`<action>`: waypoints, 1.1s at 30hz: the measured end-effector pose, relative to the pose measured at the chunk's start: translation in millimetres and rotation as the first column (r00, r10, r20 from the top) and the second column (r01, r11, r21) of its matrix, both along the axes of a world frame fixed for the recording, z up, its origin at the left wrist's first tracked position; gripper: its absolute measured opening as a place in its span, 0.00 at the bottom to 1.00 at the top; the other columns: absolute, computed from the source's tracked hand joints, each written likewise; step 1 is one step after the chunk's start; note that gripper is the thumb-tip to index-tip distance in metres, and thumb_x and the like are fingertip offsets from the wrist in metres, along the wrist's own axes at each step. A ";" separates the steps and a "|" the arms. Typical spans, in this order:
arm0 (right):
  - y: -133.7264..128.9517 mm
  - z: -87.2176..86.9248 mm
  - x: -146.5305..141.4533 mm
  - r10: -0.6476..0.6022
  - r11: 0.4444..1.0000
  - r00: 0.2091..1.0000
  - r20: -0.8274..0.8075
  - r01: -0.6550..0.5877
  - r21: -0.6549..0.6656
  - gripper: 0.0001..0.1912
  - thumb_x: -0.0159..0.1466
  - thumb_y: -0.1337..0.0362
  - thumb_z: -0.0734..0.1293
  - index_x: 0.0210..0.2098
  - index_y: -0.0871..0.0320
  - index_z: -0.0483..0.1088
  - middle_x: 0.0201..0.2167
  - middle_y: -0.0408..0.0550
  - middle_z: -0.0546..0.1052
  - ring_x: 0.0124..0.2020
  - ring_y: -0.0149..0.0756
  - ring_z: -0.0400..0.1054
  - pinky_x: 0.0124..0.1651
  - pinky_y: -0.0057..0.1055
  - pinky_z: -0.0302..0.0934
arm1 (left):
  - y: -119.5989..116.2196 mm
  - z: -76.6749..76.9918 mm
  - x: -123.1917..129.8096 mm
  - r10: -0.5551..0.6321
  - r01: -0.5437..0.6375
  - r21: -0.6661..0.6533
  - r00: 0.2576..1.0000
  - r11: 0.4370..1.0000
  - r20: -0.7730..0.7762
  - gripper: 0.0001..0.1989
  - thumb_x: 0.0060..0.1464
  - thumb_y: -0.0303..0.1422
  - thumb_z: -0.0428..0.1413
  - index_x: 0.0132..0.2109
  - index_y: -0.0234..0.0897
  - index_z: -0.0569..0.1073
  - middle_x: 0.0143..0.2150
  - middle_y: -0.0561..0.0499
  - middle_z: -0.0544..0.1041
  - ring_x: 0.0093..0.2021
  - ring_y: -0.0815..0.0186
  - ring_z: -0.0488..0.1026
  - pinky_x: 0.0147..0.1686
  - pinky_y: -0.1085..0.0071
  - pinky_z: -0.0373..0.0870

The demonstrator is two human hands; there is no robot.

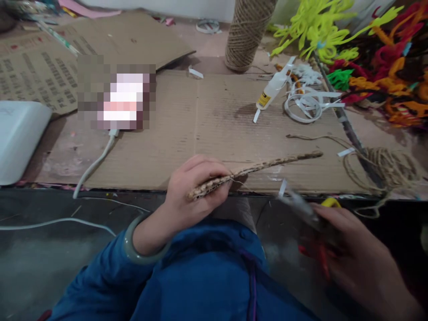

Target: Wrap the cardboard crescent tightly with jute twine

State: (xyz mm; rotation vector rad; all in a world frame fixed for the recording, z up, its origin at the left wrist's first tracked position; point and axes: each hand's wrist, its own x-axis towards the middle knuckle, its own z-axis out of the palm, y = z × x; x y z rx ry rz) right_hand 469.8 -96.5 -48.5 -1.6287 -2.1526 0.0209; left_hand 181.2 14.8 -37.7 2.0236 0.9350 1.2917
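Observation:
My left hand [199, 183] grips a thin twine-covered piece [264, 167], seen nearly edge-on. Its brown, knobbly edge slants up to the right, over the cardboard's front edge. A fine loose thread hangs off it near my fingers. At the lower right, my right hand [364, 254] is closed round scissors [302, 209] with grey blades and red and yellow on the handles. The scissors are blurred, their blades pointing up and left, apart from the twine piece. A small white strip [282, 188] shows at the blade tips; whether it touches them I cannot tell.
A cardboard sheet [174, 133] covers the table. On it are a glue bottle [270, 91] and a lit, pixelated phone [123, 98] on a white cable. Behind stands a twine spool [249, 35]. To the right lie loose twine [391, 169], white ribbon [304, 104] and bright yarn flowers [321, 26].

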 end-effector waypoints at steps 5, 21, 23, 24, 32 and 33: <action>17.1 1.6 -27.1 0.141 0.986 0.987 0.074 -0.147 0.076 0.21 0.63 0.56 0.66 0.55 0.54 0.68 0.34 0.50 0.77 0.32 0.41 0.75 0.28 0.32 0.69 | -1.4 -2.3 0.0 0.027 -0.027 0.022 1.000 0.999 0.008 0.02 0.55 0.28 0.59 0.35 0.40 0.74 0.33 0.52 0.80 0.33 0.68 0.77 0.35 0.71 0.74; 31.7 0.7 -48.7 0.208 0.948 0.960 0.186 -0.245 0.204 0.26 0.67 0.54 0.64 0.59 0.63 0.63 0.36 0.54 0.80 0.33 0.40 0.77 0.33 0.30 0.71 | 3.6 -7.8 4.1 0.025 -0.022 -0.023 0.988 0.999 0.149 0.09 0.46 0.21 0.56 0.34 0.39 0.74 0.31 0.52 0.79 0.32 0.68 0.77 0.34 0.72 0.75; 32.3 0.9 -47.8 0.224 0.948 0.955 0.192 -0.260 0.186 0.28 0.67 0.54 0.64 0.61 0.63 0.61 0.36 0.53 0.80 0.32 0.38 0.76 0.33 0.29 0.70 | 3.8 -7.7 4.4 0.028 -0.026 -0.017 0.989 1.000 0.148 0.08 0.46 0.21 0.56 0.33 0.38 0.74 0.30 0.52 0.79 0.32 0.68 0.76 0.34 0.73 0.74; 32.4 0.8 -46.8 0.235 0.946 0.950 0.205 -0.273 0.178 0.29 0.66 0.55 0.65 0.62 0.63 0.61 0.36 0.53 0.80 0.32 0.38 0.76 0.33 0.28 0.70 | 3.9 -7.5 4.5 0.030 -0.028 -0.014 0.989 1.000 0.145 0.08 0.47 0.21 0.56 0.33 0.38 0.74 0.30 0.52 0.79 0.32 0.68 0.76 0.34 0.73 0.74; 32.3 -1.5 -44.3 0.227 0.933 0.930 0.288 -0.293 0.212 0.25 0.66 0.55 0.66 0.56 0.66 0.65 0.34 0.52 0.80 0.31 0.35 0.77 0.32 0.24 0.68 | 4.3 -6.1 4.2 0.025 -0.023 -0.018 0.991 1.000 0.134 0.06 0.48 0.22 0.57 0.32 0.38 0.74 0.30 0.52 0.79 0.32 0.67 0.77 0.34 0.72 0.75; 33.1 -0.5 -46.4 0.221 0.937 0.938 0.268 -0.280 0.209 0.23 0.67 0.55 0.65 0.55 0.65 0.66 0.34 0.52 0.80 0.31 0.35 0.77 0.31 0.24 0.68 | 4.3 -5.9 4.1 0.022 -0.019 -0.023 0.991 1.000 0.136 0.07 0.47 0.21 0.57 0.32 0.38 0.74 0.30 0.52 0.79 0.32 0.67 0.77 0.34 0.72 0.75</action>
